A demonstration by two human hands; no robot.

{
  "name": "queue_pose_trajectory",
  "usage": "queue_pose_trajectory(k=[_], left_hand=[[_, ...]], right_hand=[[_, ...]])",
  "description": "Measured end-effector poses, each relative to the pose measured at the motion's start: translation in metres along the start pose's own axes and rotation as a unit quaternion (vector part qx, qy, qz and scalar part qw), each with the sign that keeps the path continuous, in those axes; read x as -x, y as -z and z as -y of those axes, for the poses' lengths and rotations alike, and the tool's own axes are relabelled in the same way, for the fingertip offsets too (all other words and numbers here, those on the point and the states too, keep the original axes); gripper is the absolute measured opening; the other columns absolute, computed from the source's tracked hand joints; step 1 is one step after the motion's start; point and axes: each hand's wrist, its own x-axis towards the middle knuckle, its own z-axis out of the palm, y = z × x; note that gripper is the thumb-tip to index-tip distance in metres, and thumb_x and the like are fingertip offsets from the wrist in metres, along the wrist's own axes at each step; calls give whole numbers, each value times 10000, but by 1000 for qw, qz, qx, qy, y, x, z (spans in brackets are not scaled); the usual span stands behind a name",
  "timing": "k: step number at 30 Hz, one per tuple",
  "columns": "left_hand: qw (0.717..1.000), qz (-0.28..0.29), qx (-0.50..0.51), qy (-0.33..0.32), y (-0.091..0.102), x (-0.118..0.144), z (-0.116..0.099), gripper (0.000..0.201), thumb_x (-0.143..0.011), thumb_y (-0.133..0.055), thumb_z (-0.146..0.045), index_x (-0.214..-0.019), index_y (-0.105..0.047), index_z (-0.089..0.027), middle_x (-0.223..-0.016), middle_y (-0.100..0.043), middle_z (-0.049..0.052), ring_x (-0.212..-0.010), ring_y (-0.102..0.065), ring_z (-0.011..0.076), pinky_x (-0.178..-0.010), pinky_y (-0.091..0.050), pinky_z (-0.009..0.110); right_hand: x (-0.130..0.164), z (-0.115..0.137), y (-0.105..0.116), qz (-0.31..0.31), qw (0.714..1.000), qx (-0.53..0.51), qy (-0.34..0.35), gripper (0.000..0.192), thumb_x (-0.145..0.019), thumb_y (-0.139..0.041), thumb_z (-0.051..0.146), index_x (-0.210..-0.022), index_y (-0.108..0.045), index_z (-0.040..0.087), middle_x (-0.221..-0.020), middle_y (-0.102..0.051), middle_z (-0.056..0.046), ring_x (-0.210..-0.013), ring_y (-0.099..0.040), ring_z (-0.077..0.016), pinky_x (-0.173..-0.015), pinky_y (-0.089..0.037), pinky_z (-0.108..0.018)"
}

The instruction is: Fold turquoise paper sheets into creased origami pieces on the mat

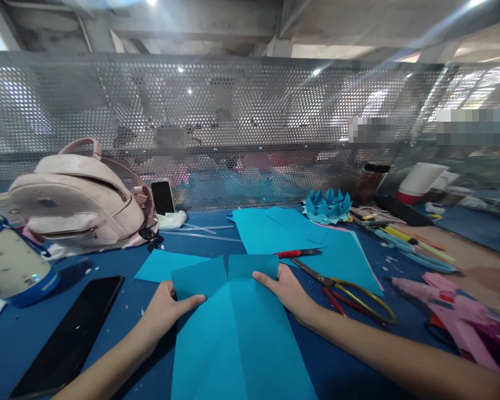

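Blue table (pixel 16 339), lower frame: long blue paper sheet (pixel 237 333), centre-bottom, long axis running away from the viewer, far corners folded inward to the centre crease; left hand (pixel 166 305) and right hand (pixel 285 289) pressing the flaps flat, best kept edge-aligned; scissors (pixel 345 291) right.
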Motion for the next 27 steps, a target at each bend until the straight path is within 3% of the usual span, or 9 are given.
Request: queue_pose_trajectory(k=[3,6,11,13,17,19,21,24,27], left_hand=[[1000,-4,5,-3,1,-1,0,419,-652,-814,-431,-932,-698,-142,-968,-754,136,-901,-701,337,-749,-566,392],[999,-49,-4,-4,1,0,1,379,-627,-818,-450,-817,-694,-147,-822,-748,108,-759,-704,309,-638,-554,360],[969,-244,30,-22,1,0,7,419,-576,-838,-471,-807,-671,-164,-613,-679,33,-611,-672,275,-534,-527,340],[957,-282,56,-36,0,0,10,458,-581,-836,-481,-859,-666,-159,-621,-680,30,-626,-676,275,-543,-535,342],[954,-284,67,-63,-2,2,11,490,-647,-791,-511,-964,-663,-160,-723,-724,49,-722,-696,287,-624,-562,362],[960,-271,39,-66,-3,5,10,479,-687,-751,-541,-979,-666,-171,-733,-732,45,-752,-697,291,-651,-563,364],[965,-256,-11,-62,-3,8,9,478,-713,-713,-575,-968,-670,-174,-699,-725,35,-760,-693,304,-644,-558,362],[965,-239,-79,-70,-3,10,9,466,-741,-675,-598,-926,-665,-171,-667,-710,34,-791,-687,327,-629,-549,353],[964,-238,-61,-104,-3,9,9,463,-778,-667,-556,-1036,-635,-173,-872,-746,57,-975,-668,327,-770,-550,351]], right_hand=[[0,2,0,35,998,-29,38,430,-778,-656,562,-932,-638,160,-873,-688,-80,-823,-650,-259,-696,-527,-351],[0,2,0,70,994,-54,58,462,-797,-653,542,-1046,-637,153,-1015,-692,-109,-968,-640,-294,-799,-523,-390],[2,3,0,131,981,-114,81,453,-829,-638,511,-1132,-622,175,-1116,-671,-101,-1026,-631,-277,-889,-499,-404],[3,4,0,133,980,-116,90,477,-809,-657,520,-1134,-620,173,-1099,-674,-97,-1004,-632,-264,-881,-498,-384],[2,3,0,147,983,-83,67,556,-740,-680,601,-1046,-628,140,-870,-695,-82,-781,-647,-220,-624,-499,-281],[2,2,0,170,981,-72,56,620,-704,-665,669,-1015,-627,133,-820,-683,-76,-732,-635,-211,-569,-476,-266],[2,1,0,168,982,-65,57,683,-663,-649,729,-1001,-631,136,-855,-677,-85,-781,-636,-233,-634,-506,-311],[6,2,0,136,987,-31,75,734,-616,-690,723,-1068,-627,148,-1062,-652,-138,-1036,-595,-312,-866,-495,-423],[9,5,-2,121,989,10,85,716,-647,-740,622,-1177,-592,163,-1191,-608,-157,-1168,-529,-334,-950,-457,-457]])
